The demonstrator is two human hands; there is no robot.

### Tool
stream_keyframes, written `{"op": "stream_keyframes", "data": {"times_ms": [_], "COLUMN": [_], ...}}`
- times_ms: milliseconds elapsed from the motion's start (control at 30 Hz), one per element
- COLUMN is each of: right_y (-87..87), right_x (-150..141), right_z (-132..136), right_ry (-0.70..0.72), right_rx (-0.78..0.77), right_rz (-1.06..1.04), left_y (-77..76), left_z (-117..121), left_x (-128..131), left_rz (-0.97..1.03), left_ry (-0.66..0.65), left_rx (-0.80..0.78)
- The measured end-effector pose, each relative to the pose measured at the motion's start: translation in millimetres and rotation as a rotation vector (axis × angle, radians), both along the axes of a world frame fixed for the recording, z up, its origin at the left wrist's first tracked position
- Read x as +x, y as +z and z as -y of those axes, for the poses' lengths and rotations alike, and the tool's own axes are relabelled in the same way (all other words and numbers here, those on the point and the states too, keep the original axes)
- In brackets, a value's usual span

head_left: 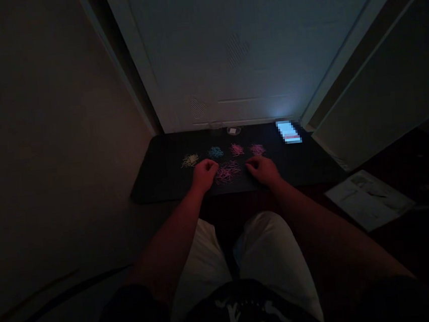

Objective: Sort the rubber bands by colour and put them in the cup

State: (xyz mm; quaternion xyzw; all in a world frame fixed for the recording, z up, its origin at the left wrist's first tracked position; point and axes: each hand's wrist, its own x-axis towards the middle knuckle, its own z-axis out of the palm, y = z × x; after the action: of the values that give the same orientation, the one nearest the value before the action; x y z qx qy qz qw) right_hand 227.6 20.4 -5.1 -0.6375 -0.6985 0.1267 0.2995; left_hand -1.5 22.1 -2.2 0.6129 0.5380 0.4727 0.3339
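Here in the head view, it's dim, and both hands are down at the black tabletop (155,174), working close to the near edge. Between them, right at the middle of that near edge, sits the big heap of thin pink-and-purple sticks (228,173). The left hand (204,175) is on its left flank, thumb and forefinger drawn narrow, tips right beside the heap; whether they grip a stick, I cannot tell. Over on the other side, the right hand (264,170) has its fingers curled in, tips near the heap's right side with a small gap of tabletop between; again, too dark to say what they hold.

Behind the heap, a row of smaller piles, left to right: pale yellow sticks (190,159) just beyond the left hand, blue sticks (215,152), reddish-pink sticks (236,149), then pinkish-purple sticks (257,149) just beyond the right hand. At the far edge, around the middle, a small round container (233,130). And there, near the far right corner, a lit phone (288,131) glows!
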Motion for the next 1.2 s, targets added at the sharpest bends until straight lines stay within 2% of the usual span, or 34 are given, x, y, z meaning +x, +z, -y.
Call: {"op": "stream_keyframes", "data": {"times_ms": [233,333,433,533,767,867,1033,1200], "right_y": [9.2,7.9,2.0,-2.5,0.1,0.1,-2.2,-1.9], "right_x": [-34,-41,-43,-40,-36,-37,-38,-40], "right_z": [-7,-10,-9,-7,-5,-5,-5,-4], "right_ry": [0.140,0.140,0.112,0.161,0.229,0.261,0.311,0.337], "right_rx": [-0.093,-0.111,-0.049,0.010,0.012,0.013,0.028,0.015], "right_rz": [0.056,0.051,0.024,-0.028,-0.181,-0.196,-0.191,-0.185], "left_y": [-2.0,-0.9,0.8,2.5,1.6,0.6,2.8,5.8], "left_z": [4,4,5,6,6,7,11,11], "left_x": [3,2,3,3,4,6,12,14], "left_rz": [-0.087,-0.089,-0.094,-0.098,-0.092,-0.139,-0.343,-0.429], "left_ry": [-0.045,-0.041,-0.025,0.001,0.030,-0.021,-0.138,-0.173], "left_rx": [0.023,0.013,-0.005,-0.009,0.020,0.040,0.106,0.053]}}
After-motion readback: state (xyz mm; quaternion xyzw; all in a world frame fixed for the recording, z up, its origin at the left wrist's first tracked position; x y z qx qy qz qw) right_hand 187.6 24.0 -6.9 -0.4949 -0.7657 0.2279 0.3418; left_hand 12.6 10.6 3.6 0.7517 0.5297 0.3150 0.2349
